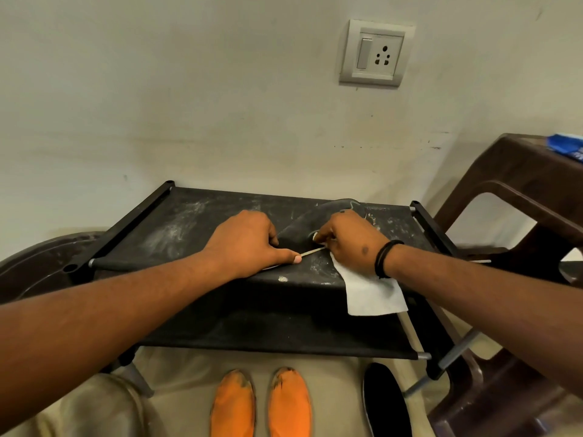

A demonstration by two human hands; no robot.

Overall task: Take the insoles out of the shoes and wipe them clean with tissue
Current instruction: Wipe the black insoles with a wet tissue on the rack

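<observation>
A black insole (pixel 303 227) lies on the top shelf of a black fabric shoe rack (pixel 176 228), its edge lifted and showing a pale rim. My left hand (pixel 249 244) presses down on its near end, thumb stretched along the rim. My right hand (pixel 350 241) pinches the insole's edge, and a white tissue (pixel 372 294) is tucked under that hand, hanging over the shelf's front edge. A second black insole (pixel 386 402) lies on the floor at the lower right. Two orange insoles (pixel 262 405) lie side by side on the floor below the rack.
A brown plastic chair (pixel 520 197) stands to the right of the rack with a blue packet (pixel 568 148) on it. A dark round tub (pixel 38 263) sits at the left. A wall socket (pixel 375 53) is above. The shelf is dusty.
</observation>
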